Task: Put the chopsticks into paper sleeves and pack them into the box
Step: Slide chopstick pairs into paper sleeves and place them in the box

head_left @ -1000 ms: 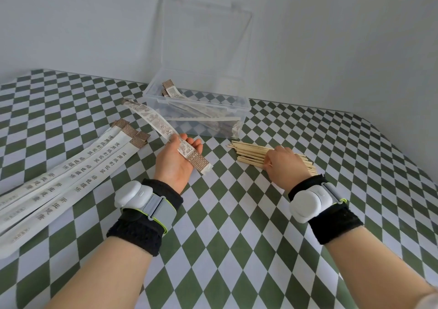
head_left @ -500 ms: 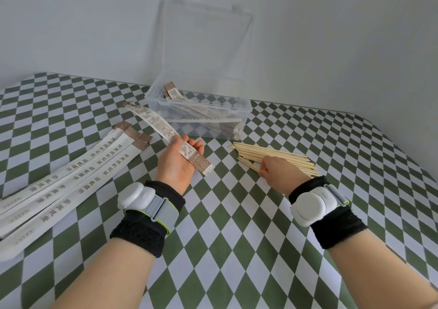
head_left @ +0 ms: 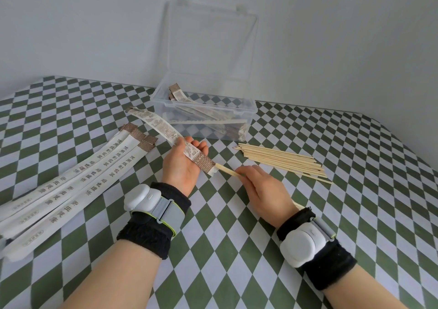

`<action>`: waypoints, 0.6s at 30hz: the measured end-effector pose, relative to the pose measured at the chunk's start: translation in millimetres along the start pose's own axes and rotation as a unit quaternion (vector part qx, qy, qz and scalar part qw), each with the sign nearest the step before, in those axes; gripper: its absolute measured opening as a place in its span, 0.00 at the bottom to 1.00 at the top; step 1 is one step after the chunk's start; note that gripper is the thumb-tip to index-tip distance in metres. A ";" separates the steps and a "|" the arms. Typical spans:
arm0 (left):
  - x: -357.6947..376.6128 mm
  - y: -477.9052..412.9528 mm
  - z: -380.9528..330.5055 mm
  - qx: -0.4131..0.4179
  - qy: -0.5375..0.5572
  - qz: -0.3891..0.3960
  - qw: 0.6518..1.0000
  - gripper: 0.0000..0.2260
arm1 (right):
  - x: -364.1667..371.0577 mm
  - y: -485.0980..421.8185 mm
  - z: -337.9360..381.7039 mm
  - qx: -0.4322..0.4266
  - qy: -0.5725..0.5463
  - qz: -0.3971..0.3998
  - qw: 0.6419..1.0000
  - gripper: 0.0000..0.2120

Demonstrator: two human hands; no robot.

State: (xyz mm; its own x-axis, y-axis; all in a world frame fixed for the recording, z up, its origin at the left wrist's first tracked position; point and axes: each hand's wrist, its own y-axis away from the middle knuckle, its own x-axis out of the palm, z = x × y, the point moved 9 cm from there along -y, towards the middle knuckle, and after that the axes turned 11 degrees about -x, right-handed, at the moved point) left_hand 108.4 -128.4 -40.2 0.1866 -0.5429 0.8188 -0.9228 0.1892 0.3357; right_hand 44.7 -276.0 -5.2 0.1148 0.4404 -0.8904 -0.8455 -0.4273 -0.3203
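Near the middle of the green-and-white checked table (head_left: pixel 355 190), the left hand (head_left: pixel 183 166) curls its fingers round the brown-banded end of a patterned paper sleeve (head_left: pixel 156 125). It turns the sleeve's mouth toward the right hand (head_left: pixel 267 190), while the rest of the sleeve slants off toward the far left. Gripping so near the opening likely keeps the limp paper stiff and the mouth steady.

The right hand pinches a pale bamboo chopstick (head_left: pixel 226 170) close to its leading end, probably for finer aim. The tip sits at the sleeve's mouth. I cannot tell whether it has entered, or whether one stick or a pair is held.

The pile of loose bamboo chopsticks (head_left: pixel 284 160) lies just beyond the right hand. The printed white empty sleeves (head_left: pixel 83 173) fan out toward the table's left edge. Each supply seems set on the side of the hand that draws from it.

The clear plastic box (head_left: pixel 252 117) stands at the far edge with its lid propped upright. It already holds sleeved chopsticks and sits near enough for an easy drop.
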 end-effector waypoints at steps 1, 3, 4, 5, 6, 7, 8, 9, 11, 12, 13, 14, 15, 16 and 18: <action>0.2 -0.2 0.2 0.000 0.001 0.001 1.000 0.14 | 0.1 1.3 2.0 -0.017 0.015 -0.007 1.000 0.17; -0.4 -0.8 0.0 0.001 0.002 0.000 1.000 0.14 | 1.1 2.4 2.5 -0.029 0.034 -0.013 0.999 0.18; -0.7 -1.1 -0.1 0.002 0.004 0.000 1.000 0.14 | 1.3 2.3 2.2 -0.029 0.045 -0.014 0.998 0.18; -1.2 -1.4 -0.2 0.002 0.004 -0.001 1.000 0.14 | 1.8 2.5 1.9 -0.030 0.058 -0.014 0.998 0.18; -1.6 -1.7 -1.0 0.004 0.005 -0.001 1.000 0.13 | 2.3 2.0 2.5 -0.031 0.069 -0.015 0.997 0.17; -1.8 -2.0 -1.2 0.005 0.004 -0.001 1.000 0.14 | 2.4 2.0 2.7 -0.032 0.078 -0.016 0.996 0.17; -1.9 -2.3 -1.4 0.007 0.003 -0.001 1.000 0.13 | 2.3 2.2 2.9 -0.033 0.083 -0.016 0.996 0.17; -2.2 -2.5 -1.5 0.008 0.003 0.000 1.000 0.13 | 2.2 2.6 3.0 -0.034 0.087 -0.016 0.996 0.16; -2.6 -2.8 -2.1 0.010 0.003 0.001 1.000 0.13 | 2.3 3.1 2.8 -0.032 0.088 -0.012 0.996 0.15; -2.7 -3.0 -2.4 0.011 0.004 0.001 1.000 0.13 | 2.6 3.2 2.9 -0.032 0.086 -0.008 0.996 0.15; -2.8 -2.8 -2.7 0.012 0.005 0.002 1.000 0.13 | 2.8 3.1 2.9 -0.032 0.086 -0.006 0.996 0.15; -2.8 -2.8 -2.8 0.013 0.006 0.002 1.000 0.13 | 3.0 3.0 2.9 -0.030 0.086 -0.005 0.996 0.15; -2.6 -2.6 -2.7 0.013 0.008 0.003 1.000 0.12 | 3.1 2.9 2.8 -0.028 0.086 -0.005 0.996 0.15; -2.1 -2.3 -2.7 0.013 0.010 0.004 1.000 0.12 | 2.9 2.6 3.1 -0.027 0.085 -0.006 0.996 0.16; -0.5 -1.6 -2.7 0.016 0.009 0.008 1.000 0.12 | 3.3 1.5 3.3 -0.028 0.082 -0.007 0.996 0.17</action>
State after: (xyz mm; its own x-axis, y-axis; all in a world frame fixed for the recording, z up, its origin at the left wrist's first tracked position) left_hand 110.7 -126.1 -39.9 0.1777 -0.5260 0.8317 -0.9361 0.1703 0.3078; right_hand 42.1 -272.6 -7.5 0.2130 0.3133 -0.9255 -0.8137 -0.4675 -0.3455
